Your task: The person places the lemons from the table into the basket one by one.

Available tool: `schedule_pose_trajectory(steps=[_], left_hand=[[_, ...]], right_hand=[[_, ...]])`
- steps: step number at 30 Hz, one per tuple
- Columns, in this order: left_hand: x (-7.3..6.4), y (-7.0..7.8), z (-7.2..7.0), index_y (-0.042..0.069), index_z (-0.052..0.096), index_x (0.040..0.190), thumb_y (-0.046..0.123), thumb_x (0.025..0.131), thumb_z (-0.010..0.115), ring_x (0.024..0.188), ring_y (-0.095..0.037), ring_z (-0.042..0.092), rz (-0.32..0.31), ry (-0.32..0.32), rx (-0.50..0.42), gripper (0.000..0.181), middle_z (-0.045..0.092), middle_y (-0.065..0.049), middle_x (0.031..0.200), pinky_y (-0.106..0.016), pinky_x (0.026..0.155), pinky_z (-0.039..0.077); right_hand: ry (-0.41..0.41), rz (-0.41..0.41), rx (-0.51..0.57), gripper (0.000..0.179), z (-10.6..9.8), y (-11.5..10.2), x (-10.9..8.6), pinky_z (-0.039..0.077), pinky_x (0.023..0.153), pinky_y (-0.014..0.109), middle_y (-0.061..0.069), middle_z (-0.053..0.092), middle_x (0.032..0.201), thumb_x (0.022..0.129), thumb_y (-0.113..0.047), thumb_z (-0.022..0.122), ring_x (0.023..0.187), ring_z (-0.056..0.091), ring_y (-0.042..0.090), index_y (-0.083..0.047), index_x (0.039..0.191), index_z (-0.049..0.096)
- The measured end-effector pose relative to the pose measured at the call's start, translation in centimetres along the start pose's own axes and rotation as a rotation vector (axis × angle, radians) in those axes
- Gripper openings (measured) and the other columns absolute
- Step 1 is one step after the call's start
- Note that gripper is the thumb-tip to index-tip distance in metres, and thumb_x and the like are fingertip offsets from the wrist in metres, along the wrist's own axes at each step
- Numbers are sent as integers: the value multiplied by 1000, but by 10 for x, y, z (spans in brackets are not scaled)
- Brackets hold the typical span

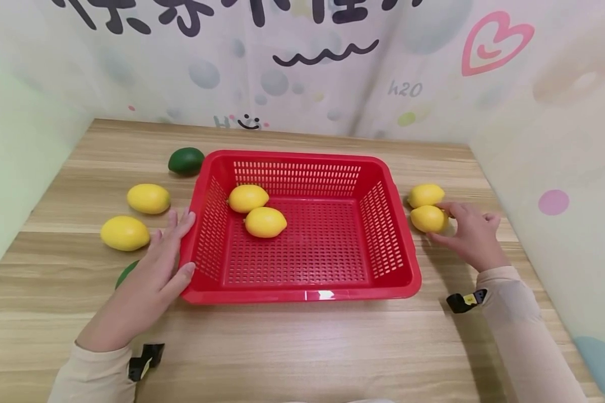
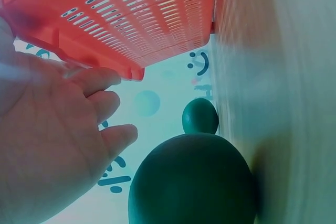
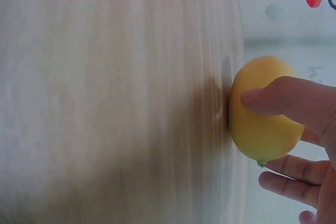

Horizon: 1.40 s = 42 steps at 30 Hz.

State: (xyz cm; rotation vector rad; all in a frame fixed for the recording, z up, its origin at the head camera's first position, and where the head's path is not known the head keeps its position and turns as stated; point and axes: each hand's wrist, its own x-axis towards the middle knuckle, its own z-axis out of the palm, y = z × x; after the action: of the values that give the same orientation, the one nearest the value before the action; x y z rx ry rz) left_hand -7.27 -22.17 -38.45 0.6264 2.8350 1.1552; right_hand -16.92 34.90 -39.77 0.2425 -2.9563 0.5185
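Note:
A red plastic basket [image 1: 262, 296] stands mid-table with two lemons, one [image 1: 248, 198] behind the other [image 1: 265, 223], on the left part of its perforated floor. My left hand [image 1: 153, 274] lies along the basket's left rim, its fingers extended and the thumb toward the near corner. To the right of the basket, my right hand [image 1: 476, 235] pinches a lemon [image 1: 428, 219] between thumb and forefinger. In the right wrist view the thumb lies across this lemon [image 3: 262, 129], whose underside is right at the tabletop. Another lemon [image 1: 426, 193] sits just behind it.
Left of the basket, two lemons [image 1: 148, 198] [image 1: 125, 233] lie on the wooden table [image 1: 307, 347]. A dark green fruit [image 1: 186, 161] rests by the basket's far left corner. Another green fruit [image 2: 191, 182] is partly hidden behind my left hand in the head view. Printed cloth walls border the table.

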Motion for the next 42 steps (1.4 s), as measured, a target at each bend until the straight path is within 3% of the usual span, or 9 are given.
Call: schedule_pose_trajectory(steps=[15,23,42], left_hand=[[2,-1,-1,15,6,167,15,104,55,158,-33,-4,23,-5,7,80,6,-10,173,-32,127,-3],[1,-1,-2,16,4,167,17,104,55,158,-34,-4,-2,-13,4,81,4,-13,173,-37,127,-3],[0,-1,0,16,4,167,17,105,53,158,-33,-4,-6,-11,4,79,4,-15,172,-34,127,-4]], right_hand=[[-4,-15,-47,63,-5,-1,-4,17,93,69,34,62,125,78,-32,88,119,51,50,4,124,63],[-1,-16,-46,64,-8,-4,1,17,94,69,34,60,125,78,-31,89,121,49,50,6,123,63],[28,-49,-68,62,-16,-13,6,20,89,66,32,63,121,77,-30,89,117,52,49,6,120,63]])
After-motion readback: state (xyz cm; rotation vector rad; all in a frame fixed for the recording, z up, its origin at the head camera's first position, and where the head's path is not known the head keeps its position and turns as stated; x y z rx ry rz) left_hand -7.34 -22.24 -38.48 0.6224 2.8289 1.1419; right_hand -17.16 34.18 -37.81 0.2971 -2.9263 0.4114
